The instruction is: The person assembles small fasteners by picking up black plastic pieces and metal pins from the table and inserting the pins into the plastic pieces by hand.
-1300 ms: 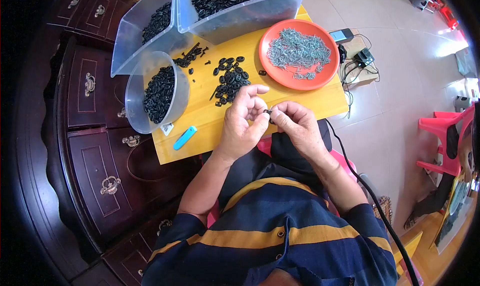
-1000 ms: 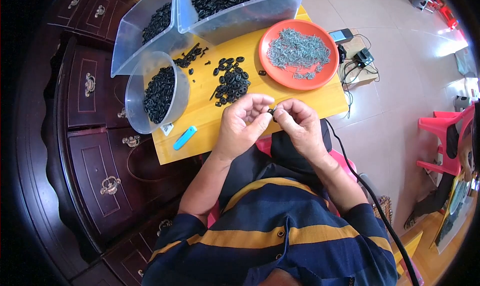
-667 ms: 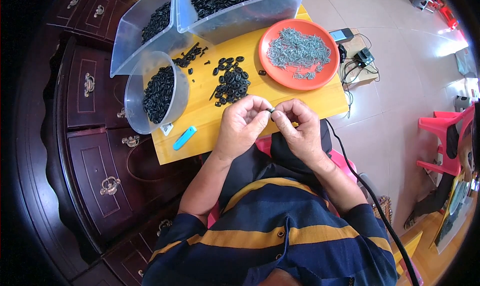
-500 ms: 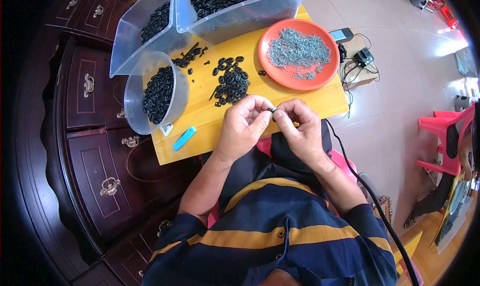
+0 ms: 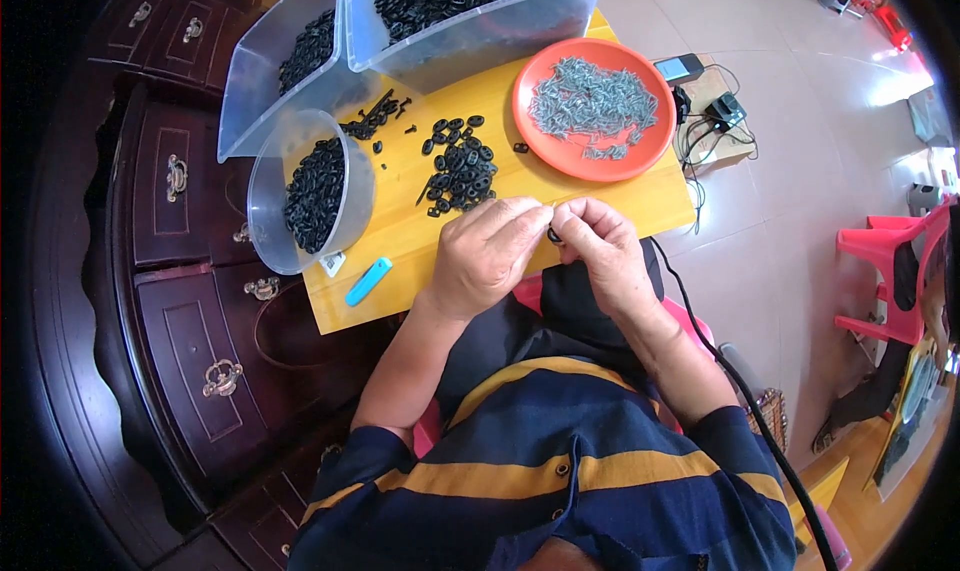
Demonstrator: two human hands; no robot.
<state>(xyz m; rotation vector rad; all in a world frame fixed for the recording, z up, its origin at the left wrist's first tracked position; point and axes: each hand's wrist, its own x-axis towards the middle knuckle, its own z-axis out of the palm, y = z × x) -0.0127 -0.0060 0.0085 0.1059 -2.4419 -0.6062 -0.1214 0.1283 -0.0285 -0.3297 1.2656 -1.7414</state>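
Black piece [image 5: 553,236]: small, dark, its visible edge curved; much of it lies behind the fingers, so the full outline cannot be read. Located above the lap, just off the near edge of the yellow counter [image 5: 400,231], at the fingertips of the right hand [image 5: 605,256].

Right grip: thumb and forefinger pinched on the piece. Left hand [image 5: 485,256] close alongside, back turned up, thumb and fingertips drawn together next to the right ones; cannot tell whether the left grip has anything between the tips.

Beyond the hands, a heap of loose black parts [image 5: 463,176], small and rounded, many oval with openings through them. To its right, an orange-red plate [image 5: 652,163] spread with thin silvery pins [image 5: 590,101]. To its left, a clear round tub [image 5: 360,206] of black parts; a light-blue tool [image 5: 369,282] lies near the tub.
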